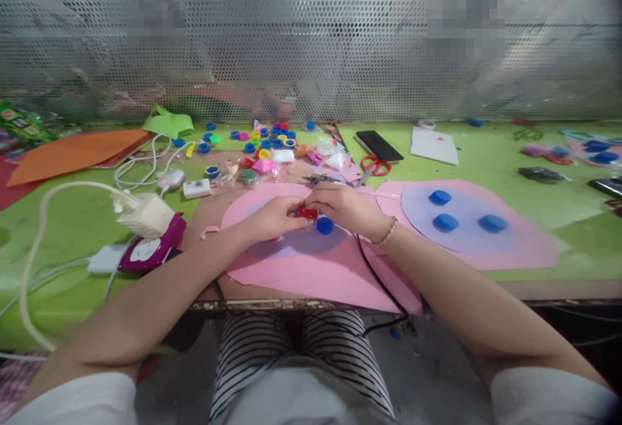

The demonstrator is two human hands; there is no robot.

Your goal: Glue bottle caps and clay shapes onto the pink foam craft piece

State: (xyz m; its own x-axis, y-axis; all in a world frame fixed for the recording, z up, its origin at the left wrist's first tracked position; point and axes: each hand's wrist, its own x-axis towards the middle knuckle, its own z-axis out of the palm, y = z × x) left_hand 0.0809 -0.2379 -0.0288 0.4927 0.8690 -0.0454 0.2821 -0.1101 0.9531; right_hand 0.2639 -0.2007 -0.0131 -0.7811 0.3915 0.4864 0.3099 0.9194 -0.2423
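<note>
My left hand (279,219) and my right hand (343,203) meet over a pink paper cutout (311,273) with a lilac oval (291,243) on it. Between the fingertips of both hands is a small red piece (308,213); whether it is a cap or clay I cannot make out. Both hands are closed on it. Just below the right fingers, a round blue cap (324,225) rests on the lilac oval. A second pink cutout (529,243) lies to the right, its lilac oval (466,237) bearing three blue caps (446,222).
Caps and bagged clay (265,166) are scattered behind the hands. Red-handled scissors (375,166) and a black phone (379,145) lie at back right. A purple power strip (153,243) with cables is at left. A black cord (374,269) crosses the pink paper. A perforated metal screen (311,43) stands behind.
</note>
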